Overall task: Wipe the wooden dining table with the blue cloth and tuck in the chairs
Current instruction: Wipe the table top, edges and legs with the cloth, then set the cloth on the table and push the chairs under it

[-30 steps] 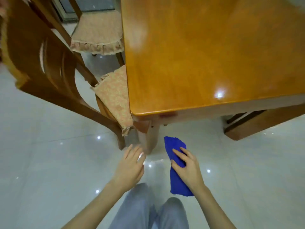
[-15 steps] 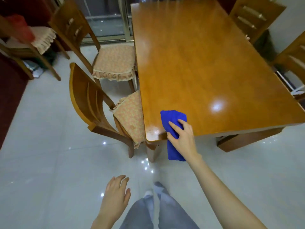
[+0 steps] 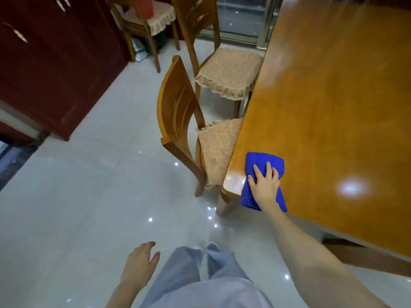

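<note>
The wooden dining table (image 3: pixel 333 103) fills the right side, glossy and orange-brown. The folded blue cloth (image 3: pixel 264 162) lies flat on the table's near left corner, its lower end hanging over the edge. My right hand (image 3: pixel 265 184) presses on the cloth with fingers spread. My left hand (image 3: pixel 139 266) hangs open above the floor beside my leg, holding nothing. Two wooden chairs stand along the table's left side: the nearer chair (image 3: pixel 178 112) has its cushioned seat partly under the tabletop, and the farther chair (image 3: pixel 229 70) stands a little out.
A dark red cabinet (image 3: pixel 51 58) lines the left wall. A third chair (image 3: pixel 144 21) with a frilled cushion stands at the back by the glass door. Pale glossy tile floor (image 3: pixel 89 196) spreads between cabinet and table. A bench or chair part shows under the table's near edge.
My right hand lifted the cloth from below the table edge onto the tabletop corner and now presses it flat. My left hand dropped lower. The view swung left.
</note>
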